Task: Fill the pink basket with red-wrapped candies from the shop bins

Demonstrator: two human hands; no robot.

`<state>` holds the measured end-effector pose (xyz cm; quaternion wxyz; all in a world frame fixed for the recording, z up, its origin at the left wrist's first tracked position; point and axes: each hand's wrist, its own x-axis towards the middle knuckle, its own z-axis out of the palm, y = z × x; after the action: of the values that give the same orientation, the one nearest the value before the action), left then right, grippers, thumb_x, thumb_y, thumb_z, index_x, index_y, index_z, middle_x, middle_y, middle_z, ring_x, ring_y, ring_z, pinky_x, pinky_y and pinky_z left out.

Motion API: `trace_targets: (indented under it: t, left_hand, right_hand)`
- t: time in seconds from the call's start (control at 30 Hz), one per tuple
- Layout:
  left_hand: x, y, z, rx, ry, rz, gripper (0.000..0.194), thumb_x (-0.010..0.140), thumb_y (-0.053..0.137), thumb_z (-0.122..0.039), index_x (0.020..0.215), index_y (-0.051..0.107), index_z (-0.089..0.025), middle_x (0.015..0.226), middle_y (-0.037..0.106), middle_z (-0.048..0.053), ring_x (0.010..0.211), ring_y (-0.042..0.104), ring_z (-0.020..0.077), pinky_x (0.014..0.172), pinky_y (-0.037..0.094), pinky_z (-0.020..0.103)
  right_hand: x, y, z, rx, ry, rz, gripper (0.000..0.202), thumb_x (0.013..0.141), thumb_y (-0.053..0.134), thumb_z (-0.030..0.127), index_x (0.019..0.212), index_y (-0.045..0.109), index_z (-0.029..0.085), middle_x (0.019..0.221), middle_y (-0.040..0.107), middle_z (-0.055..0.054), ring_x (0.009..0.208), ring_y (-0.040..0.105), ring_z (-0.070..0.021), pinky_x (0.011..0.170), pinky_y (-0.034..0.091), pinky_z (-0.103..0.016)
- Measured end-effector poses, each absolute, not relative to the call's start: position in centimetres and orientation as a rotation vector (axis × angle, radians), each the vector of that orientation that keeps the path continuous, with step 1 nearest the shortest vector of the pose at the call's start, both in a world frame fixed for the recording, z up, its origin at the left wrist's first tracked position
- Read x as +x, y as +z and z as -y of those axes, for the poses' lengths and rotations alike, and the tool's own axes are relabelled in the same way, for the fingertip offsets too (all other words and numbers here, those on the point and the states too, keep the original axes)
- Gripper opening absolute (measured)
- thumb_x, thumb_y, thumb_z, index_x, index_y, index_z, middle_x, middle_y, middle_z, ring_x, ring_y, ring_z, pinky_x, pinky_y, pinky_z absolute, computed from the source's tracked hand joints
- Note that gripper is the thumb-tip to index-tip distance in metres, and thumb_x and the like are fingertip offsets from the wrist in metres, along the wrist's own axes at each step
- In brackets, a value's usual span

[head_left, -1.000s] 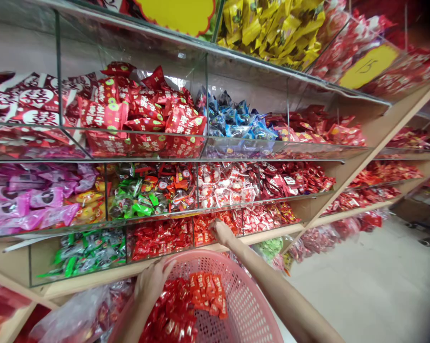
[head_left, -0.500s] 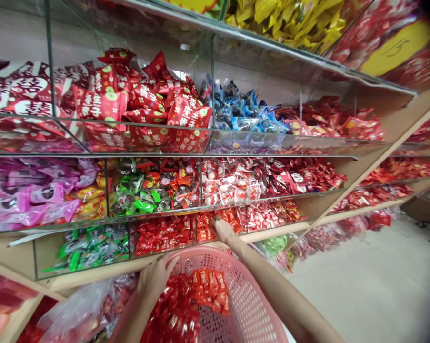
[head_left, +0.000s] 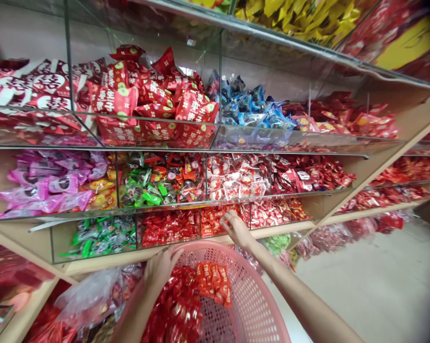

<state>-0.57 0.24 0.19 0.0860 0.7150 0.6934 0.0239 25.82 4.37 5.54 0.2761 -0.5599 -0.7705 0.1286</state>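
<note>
My left hand (head_left: 161,269) grips the rim of a pink perforated basket (head_left: 252,290) at its back left. Inside the basket lie dark red wrapped candies (head_left: 177,309) and, beside them, a patch of orange-red packets (head_left: 214,282). My right hand (head_left: 236,227) is at the front of the lowest shelf, over a bin of orange-red packets (head_left: 209,221). Its fingers are curled together, and what they may hold is too small to make out.
Glass-fronted shelves hold large red packets (head_left: 111,102), blue packets (head_left: 243,107), pink packets (head_left: 39,188) and green candies (head_left: 104,233). Bagged goods (head_left: 96,295) lie under the bottom wooden ledge (head_left: 104,262). Pale floor (head_left: 365,281) shows at the right.
The view has shifted a little. My right hand has drawn slightly back and to the right from the bin, showing more of its fingers. My left hand stays at the basket rim.
</note>
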Motion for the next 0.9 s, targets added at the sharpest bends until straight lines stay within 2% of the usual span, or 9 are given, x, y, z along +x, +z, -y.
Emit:
trace_targets:
  t: [0.13,0.33,0.5,0.6,0.7,0.8,0.9]
  left_hand:
    - [-0.5,0.3,-0.2,2.124,0.097,-2.045,0.052,0.087,0.027,-0.054,0.116,0.057,-0.023,0.094,0.070,0.012,0.084,0.065,0.0219,0.072,0.044,0.029]
    - [-0.7,0.1,-0.1,2.164,0.109,-2.043,0.051,0.087,0.027,-0.054,0.116,0.057,-0.025,0.091,0.071,0.011,0.081,0.066,0.0233,0.069,0.044,0.030]
    - [-0.7,0.1,0.0,2.151,0.105,-2.061,0.051,0.087,0.029,-0.053,0.118,0.056,-0.024,0.092,0.070,0.011,0.082,0.065,0.0226,0.069,0.043,0.029]
    - [-0.7,0.1,0.1,2.161,0.131,-2.056,0.051,0.087,0.028,-0.053,0.118,0.056,-0.024,0.091,0.070,0.011,0.082,0.065,0.0228,0.069,0.043,0.029]
    - [-0.8,-0.1,0.1,2.185,0.133,-2.052,0.050,0.087,0.028,-0.053,0.117,0.057,-0.024,0.090,0.071,0.011,0.080,0.066,0.0231,0.069,0.043,0.029]
    - [-1.0,-0.3,0.0,2.204,0.123,-2.044,0.050,0.087,0.027,-0.053,0.115,0.058,-0.024,0.089,0.071,0.010,0.078,0.066,0.0229,0.068,0.044,0.029]
    - [-1.0,-0.4,-0.1,2.188,0.124,-2.046,0.051,0.087,0.027,-0.054,0.116,0.057,-0.024,0.089,0.071,0.011,0.078,0.066,0.0225,0.068,0.044,0.029]
  right_hand:
    - [25.1,5.7,-1.5,-1.386,0.682,2.005,0.012,0.081,0.043,0.018,0.075,0.053,0.017,0.071,0.056,0.000,0.067,0.051,-0.0111,0.063,0.039,-0.020]
    - [22.3,0.1,-0.7,-1.495,0.985,2.024,0.010,0.066,0.048,0.007,0.066,0.054,0.014,0.057,0.053,0.005,0.053,0.047,-0.0069,0.051,0.034,-0.016]
    - [19.9,-3.4,-1.8,-1.669,1.096,2.106,0.014,0.069,0.046,0.007,0.074,0.057,0.015,0.054,0.054,0.006,0.050,0.051,-0.0065,0.049,0.034,-0.015]
    - [18.9,-3.4,-1.7,-1.721,1.022,2.138,0.013,0.071,0.047,0.008,0.074,0.058,0.015,0.060,0.059,0.003,0.057,0.054,-0.0087,0.054,0.037,-0.017]
    - [18.1,-2.7,-1.1,-1.771,0.744,2.276,0.013,0.075,0.048,0.010,0.076,0.059,0.016,0.078,0.065,-0.004,0.075,0.057,-0.0140,0.065,0.040,-0.022]
    - [17.4,-1.7,-0.7,-1.807,0.465,2.491,0.021,0.083,0.040,0.012,0.091,0.059,0.017,0.091,0.065,-0.009,0.086,0.059,-0.0189,0.074,0.042,-0.027]
    - [16.9,-0.6,-0.3,-1.868,0.358,2.547,0.028,0.087,0.035,0.010,0.104,0.055,0.017,0.094,0.065,-0.011,0.090,0.060,-0.0198,0.077,0.043,-0.029]
